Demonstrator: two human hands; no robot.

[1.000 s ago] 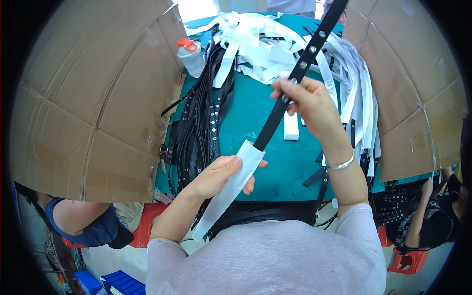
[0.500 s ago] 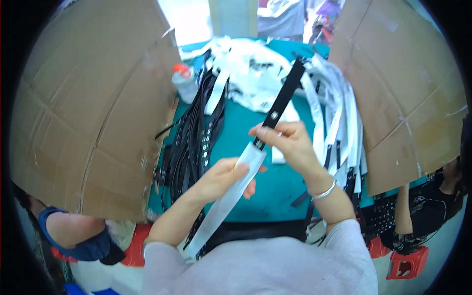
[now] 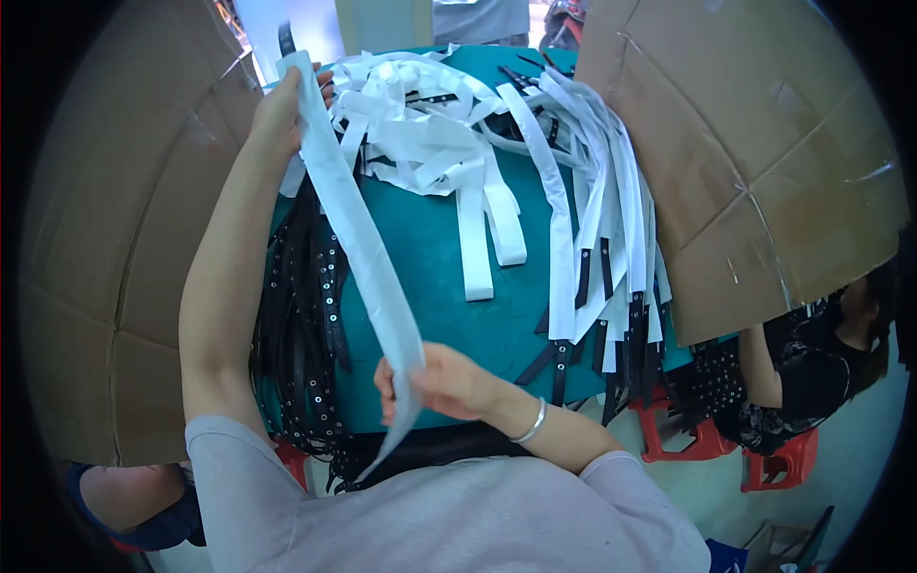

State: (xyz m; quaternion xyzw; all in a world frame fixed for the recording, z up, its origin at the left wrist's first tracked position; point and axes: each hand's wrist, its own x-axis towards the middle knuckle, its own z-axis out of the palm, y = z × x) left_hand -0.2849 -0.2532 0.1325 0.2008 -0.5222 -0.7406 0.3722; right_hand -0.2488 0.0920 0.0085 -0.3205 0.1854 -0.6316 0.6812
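Observation:
A long white sleeve (image 3: 361,234) stretches slantwise from the far left of the table down toward my body. My left hand (image 3: 279,113), arm reaching far forward, is closed around its upper end. The tip of a black belt (image 3: 286,40) sticks out of the sleeve just beyond that hand. Lower down, my right hand (image 3: 454,380) is closed on the sleeve, its fingers partly behind and slightly blurred. The sleeve's loose tail hangs past my right hand toward my shirt. How much of the belt lies inside the sleeve is hidden.
Black eyelet belts (image 3: 296,334) lie bundled along the left of the green table (image 3: 420,248). White sleeves (image 3: 420,143) are heaped at the back; sleeved belts (image 3: 611,201) lie at right. Cardboard walls (image 3: 134,239) flank both sides. A person (image 3: 812,372) sits at right near red stools (image 3: 659,435).
My left hand has moved far forward and left to the sleeve's upper end. My right hand has come down from the black belt to the lower sleeve. Much less of the belt now shows.

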